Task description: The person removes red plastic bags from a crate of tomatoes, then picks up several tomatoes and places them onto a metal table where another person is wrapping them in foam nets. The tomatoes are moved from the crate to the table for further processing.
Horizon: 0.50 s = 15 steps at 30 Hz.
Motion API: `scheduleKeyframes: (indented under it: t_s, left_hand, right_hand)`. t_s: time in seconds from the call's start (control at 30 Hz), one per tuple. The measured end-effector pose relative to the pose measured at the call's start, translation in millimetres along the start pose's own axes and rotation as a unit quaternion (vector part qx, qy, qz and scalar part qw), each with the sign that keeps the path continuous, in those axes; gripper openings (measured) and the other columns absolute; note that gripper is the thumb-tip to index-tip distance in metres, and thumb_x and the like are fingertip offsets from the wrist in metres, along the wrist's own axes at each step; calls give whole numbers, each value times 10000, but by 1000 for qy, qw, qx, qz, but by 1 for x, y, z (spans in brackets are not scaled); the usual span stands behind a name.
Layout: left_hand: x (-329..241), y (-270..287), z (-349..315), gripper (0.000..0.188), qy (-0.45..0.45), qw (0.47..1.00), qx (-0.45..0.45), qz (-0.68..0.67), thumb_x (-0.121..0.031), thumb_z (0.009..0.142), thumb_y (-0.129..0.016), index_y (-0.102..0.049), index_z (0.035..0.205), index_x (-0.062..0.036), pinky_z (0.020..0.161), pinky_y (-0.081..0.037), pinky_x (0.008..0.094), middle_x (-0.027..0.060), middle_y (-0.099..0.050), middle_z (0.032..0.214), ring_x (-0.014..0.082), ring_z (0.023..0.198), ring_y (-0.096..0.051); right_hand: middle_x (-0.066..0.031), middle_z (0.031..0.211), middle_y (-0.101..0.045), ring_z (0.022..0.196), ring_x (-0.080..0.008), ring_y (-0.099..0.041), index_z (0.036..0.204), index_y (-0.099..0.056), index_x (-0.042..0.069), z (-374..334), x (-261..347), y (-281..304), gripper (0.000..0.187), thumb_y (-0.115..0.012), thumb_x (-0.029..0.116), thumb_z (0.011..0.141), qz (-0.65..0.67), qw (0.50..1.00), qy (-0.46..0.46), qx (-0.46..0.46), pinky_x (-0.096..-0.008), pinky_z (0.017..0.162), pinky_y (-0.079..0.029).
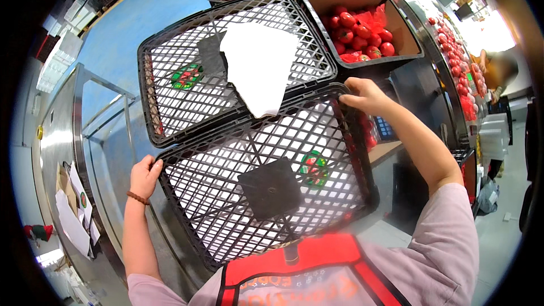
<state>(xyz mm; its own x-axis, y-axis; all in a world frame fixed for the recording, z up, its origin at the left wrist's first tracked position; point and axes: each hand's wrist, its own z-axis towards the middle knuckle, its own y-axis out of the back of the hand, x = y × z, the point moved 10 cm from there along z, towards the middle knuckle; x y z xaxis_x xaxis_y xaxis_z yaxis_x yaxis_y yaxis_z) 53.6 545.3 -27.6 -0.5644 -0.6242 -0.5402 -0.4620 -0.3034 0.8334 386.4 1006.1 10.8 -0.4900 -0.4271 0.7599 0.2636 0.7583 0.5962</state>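
Observation:
A black plastic lattice lid (271,188) with a solid square at its middle lies tilted in front of my body. My left hand (145,177) grips its far left corner, thumb over the edge; a brown beaded bracelet circles that wrist. At the far right corner, my right hand (365,97) has its fingers closed round the rim. White sheets and a green-and-red label (313,169) show through the lattice. Just beyond it sits a second lattice-topped black crate (164,102), with white paper (259,65) lying on top.
An open black crate (317,0) of red tomatoes (360,37) stands at the far right. More tomatoes line a metal sorting table (453,62), where another person (498,73) is. A steel table (59,130) with cardboard pieces (73,209) is on the left. A blue-keyed device (384,128) sits right.

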Motion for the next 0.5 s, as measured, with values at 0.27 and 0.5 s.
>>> scheduleKeyframes:
  t_s: [0.27, 0.5]
  left_hand:
    - [-12, -2, 5, 455, 3, 998, 69, 1, -329, 887, -632, -376, 661, -29, 523, -314, 330, 29, -346, 584, 135, 578, -326]
    - [-27, 17, -5, 418, -27, 995, 78, 63, -332, 865, -640, -475, 679, 5, 518, -345, 351, 81, -410, 562, 166, 544, -370]
  right_hand:
    - [-135, 687, -597, 577, -201, -588, 903, -540, 9, -63, 76, 2, 223, -708, 110, 798, -45, 987, 107, -111, -326, 559, -473]
    - [-133, 651, -545, 569, -331, -575, 810, -512, 33, -156, 183, -14, 255, -746, 91, 730, -187, 922, 310, -141, -382, 517, -445]
